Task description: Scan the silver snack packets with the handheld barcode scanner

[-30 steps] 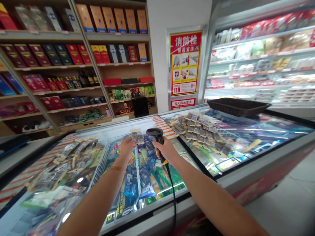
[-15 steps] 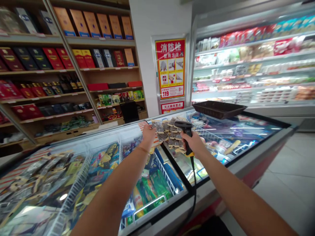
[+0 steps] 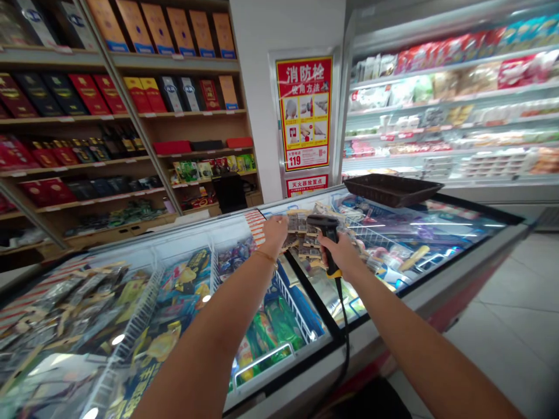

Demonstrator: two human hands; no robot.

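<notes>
My right hand is wrapped round the grip of a black and yellow barcode scanner, its head pointing left over a pile of small clear packets. A black cable hangs from the scanner's handle. At the left edge of that pile is my left hand, its fingers closed; whatever they may hold is too small to make out. Beside this hand, on the freezer's glass top, lies a red-and-white striped sheet. Under the glass, the chest freezer shows packaged goods in wire baskets.
A dark shallow tray rests on the freezer's far right part. More packets lie on the glass at left. Wooden shelves with boxes stand behind, a poster hangs on the wall, and a lit refrigerated display is at right.
My left hand has moved right, off the striped sheet's side and onto the packets' edge. The scanner stays in my right hand, shifted slightly left. The view has tilted a little.
</notes>
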